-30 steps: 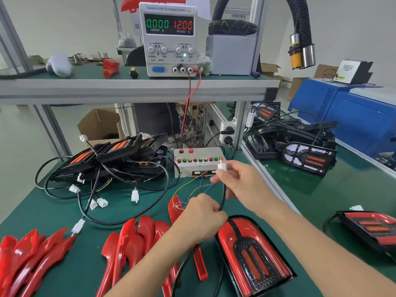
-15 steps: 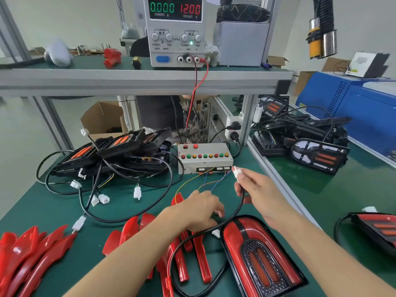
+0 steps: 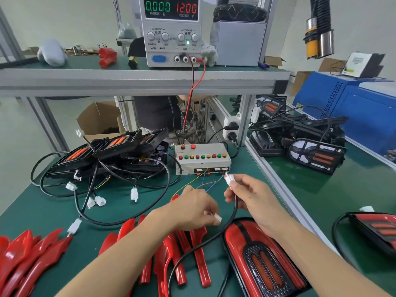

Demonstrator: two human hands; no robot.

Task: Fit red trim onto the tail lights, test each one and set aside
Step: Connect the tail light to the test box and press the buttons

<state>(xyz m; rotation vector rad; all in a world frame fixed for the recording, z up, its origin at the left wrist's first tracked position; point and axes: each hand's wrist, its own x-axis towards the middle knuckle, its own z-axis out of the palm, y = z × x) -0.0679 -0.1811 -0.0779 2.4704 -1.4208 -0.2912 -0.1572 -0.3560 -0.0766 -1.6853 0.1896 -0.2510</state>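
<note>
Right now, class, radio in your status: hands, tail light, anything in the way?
Right hand pinches tail light's white plug. Left hand pinches tester connector. Not yet mated. Red trim pieces under cable.

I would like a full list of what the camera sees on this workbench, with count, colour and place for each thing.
power supply: one, grey, on the shelf, reads 0.000 and 12.00
test box: one, white with coloured buttons, table centre
trimmed tail light: one, red and black, near the right forearm
untrimmed tail lights: a black pile, count unclear, table left
trims: many, red, along the near edge
finished tail lights: several, black, on the right table
blue machine: one, far right
cardboard box: one, brown, behind the table
left hand: pinches a white plug
right hand: pinches a white connector on the black cable
</note>
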